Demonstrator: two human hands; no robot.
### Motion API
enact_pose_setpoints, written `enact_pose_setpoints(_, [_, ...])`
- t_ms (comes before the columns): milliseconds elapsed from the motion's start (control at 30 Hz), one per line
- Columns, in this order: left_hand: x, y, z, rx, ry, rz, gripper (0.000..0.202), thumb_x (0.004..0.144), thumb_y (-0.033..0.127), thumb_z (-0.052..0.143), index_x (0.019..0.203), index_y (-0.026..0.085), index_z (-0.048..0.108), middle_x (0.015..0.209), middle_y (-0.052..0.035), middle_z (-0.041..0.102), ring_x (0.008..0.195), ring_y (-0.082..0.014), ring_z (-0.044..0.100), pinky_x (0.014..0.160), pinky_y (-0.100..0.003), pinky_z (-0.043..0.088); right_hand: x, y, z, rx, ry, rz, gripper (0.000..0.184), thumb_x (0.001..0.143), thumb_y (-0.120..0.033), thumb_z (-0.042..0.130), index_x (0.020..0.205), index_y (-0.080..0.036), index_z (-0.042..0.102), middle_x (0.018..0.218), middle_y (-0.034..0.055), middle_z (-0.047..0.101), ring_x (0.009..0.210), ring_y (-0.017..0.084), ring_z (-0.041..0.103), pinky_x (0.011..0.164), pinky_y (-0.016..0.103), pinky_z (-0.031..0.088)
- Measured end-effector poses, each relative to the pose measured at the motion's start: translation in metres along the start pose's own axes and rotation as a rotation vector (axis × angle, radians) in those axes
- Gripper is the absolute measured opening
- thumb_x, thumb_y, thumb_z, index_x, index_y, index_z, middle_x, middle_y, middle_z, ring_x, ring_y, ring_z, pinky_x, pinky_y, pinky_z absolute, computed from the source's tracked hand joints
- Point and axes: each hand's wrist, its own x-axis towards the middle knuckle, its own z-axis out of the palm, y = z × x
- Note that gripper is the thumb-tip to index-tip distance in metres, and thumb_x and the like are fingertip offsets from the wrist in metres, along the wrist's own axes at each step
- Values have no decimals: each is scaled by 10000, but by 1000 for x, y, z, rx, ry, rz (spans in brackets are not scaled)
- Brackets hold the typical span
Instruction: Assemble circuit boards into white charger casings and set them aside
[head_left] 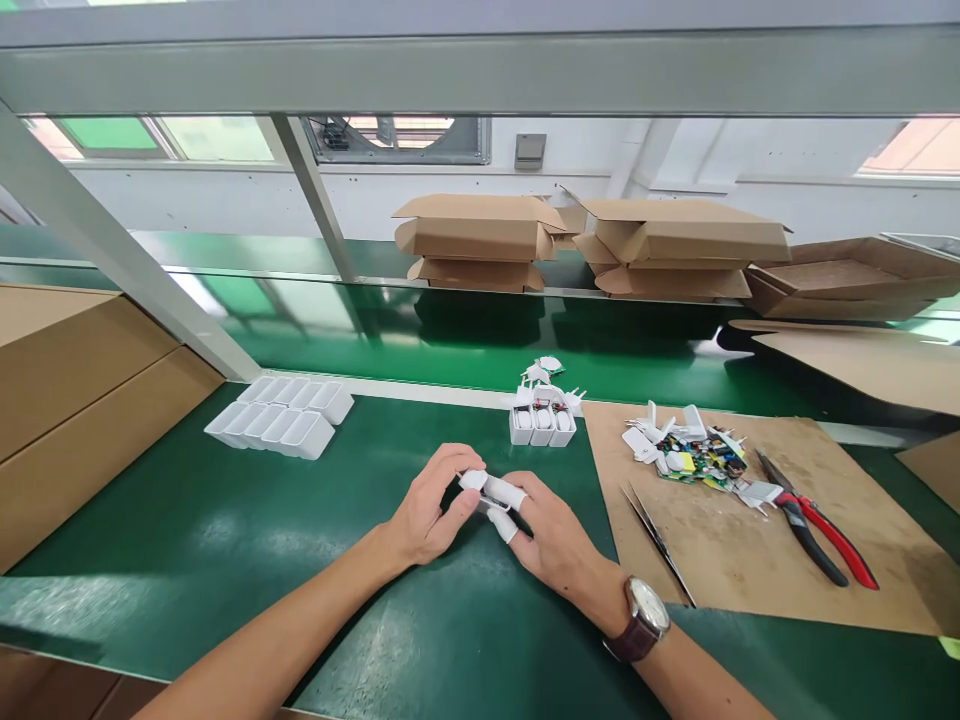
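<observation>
My left hand (429, 512) pinches a small white charger housing (490, 502) just above the green bench, with thumb and fingers around its left side. On its right side my right hand (555, 535) grips the same housing; white finger covers sit on its thumb and a finger. The fingers hide much of the housing, so I cannot tell what is inside. Beyond the hands stand white charger cases (541, 428), with pronged white covers and small boards heaped on top. Farther left, white open cases (281, 415) are lined up in two rows.
Brown paper (720, 560) covers the bench at right, bearing tweezers (658, 545), red-and-black pliers (814, 525) and a pile of circuit boards and white covers (694, 455). Cardboard boxes (480, 235) stand behind on the shelf. A large carton (90, 390) flanks the left; a metal beam (480, 75) crosses overhead.
</observation>
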Motion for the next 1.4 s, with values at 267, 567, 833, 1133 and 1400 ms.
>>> enact_pose_setpoints(267, [-1, 0, -2, -66, 7, -108, 300, 1078, 323, 351, 1224, 187, 575, 1069, -84, 620, 953, -185, 599, 852, -327, 513, -5, 3, 3, 64, 57, -7, 285, 990, -182, 574, 1268, -242, 554, 1099, 95, 690, 961, 228, 694, 792, 364, 625])
enact_pose_setpoints(567, [-3, -6, -2, -51, -16, -106, 327, 1083, 357, 337, 1272, 200, 552, 1094, -93, 612, 970, -194, 607, 853, -346, 538, -4, 3, 4, 68, 21, 40, 280, 955, -181, 590, 1229, -234, 576, 1079, 91, 678, 899, 221, 673, 759, 359, 601])
enact_pose_setpoints(833, [-4, -7, 6, 29, -5, -1, 927, 812, 611, 754, 1534, 230, 316, 1376, -188, 477, 1183, -316, 590, 935, -486, 587, 5, 2, 8, 780, 165, 490, 322, 884, -301, 676, 1201, -247, 653, 1103, 81, 702, 945, 225, 677, 829, 382, 584])
enact_pose_setpoints(1133, [1, 4, 17, 105, 82, 172, 792, 855, 203, 721, 1537, 219, 318, 1285, -147, 643, 1157, -274, 637, 963, -472, 580, 14, -13, -4, 1507, 68, 859, 351, 830, -371, 735, 1121, -178, 696, 976, 91, 776, 944, 287, 749, 969, 511, 536])
enact_pose_setpoints(1400, [1, 7, 15, 132, 61, 153, 719, 851, 214, 725, 1489, 222, 392, 1262, -142, 658, 1149, -277, 647, 964, -473, 581, 14, -16, -5, 1482, 50, 833, 325, 847, -347, 686, 1120, -171, 685, 991, 106, 779, 949, 297, 758, 954, 517, 552])
